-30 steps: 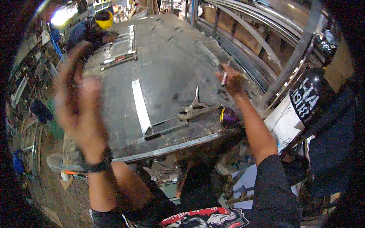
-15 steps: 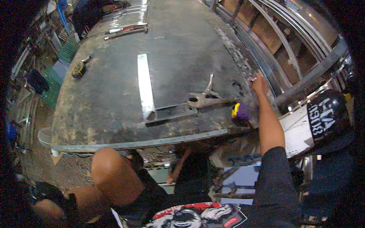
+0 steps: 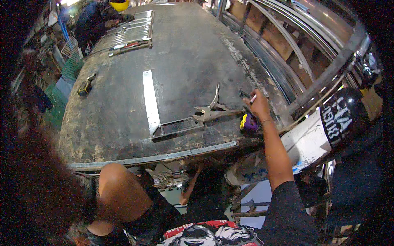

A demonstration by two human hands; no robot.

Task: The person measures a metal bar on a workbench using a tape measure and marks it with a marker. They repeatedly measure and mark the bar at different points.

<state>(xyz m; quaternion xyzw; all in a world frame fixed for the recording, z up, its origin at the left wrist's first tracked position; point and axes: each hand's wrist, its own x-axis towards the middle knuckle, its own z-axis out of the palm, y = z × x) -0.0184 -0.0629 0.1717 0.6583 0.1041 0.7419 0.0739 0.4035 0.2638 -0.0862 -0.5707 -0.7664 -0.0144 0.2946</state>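
My right hand rests on the right side of a dark metal worktable, closed around a small white marker-like stick. Just below the wrist lies a yellow and purple tape measure. Left of the hand, locking pliers clamp a flat frame of metal strips, joined to a bright upright metal strip. My left arm is bent at the lower left, elbow below the table edge; the left hand is hidden in dark blur.
A second yellow tape measure lies at the table's left edge. Metal bars and tools lie at the far end, where a person in a yellow helmet works. Steel framing runs along the right; a black and white gas cylinder leans there.
My left hand, raised open over the table a second ago, has dropped out of view at the lower left. The right hand slid nearer along the right edge, still holding the white stick.
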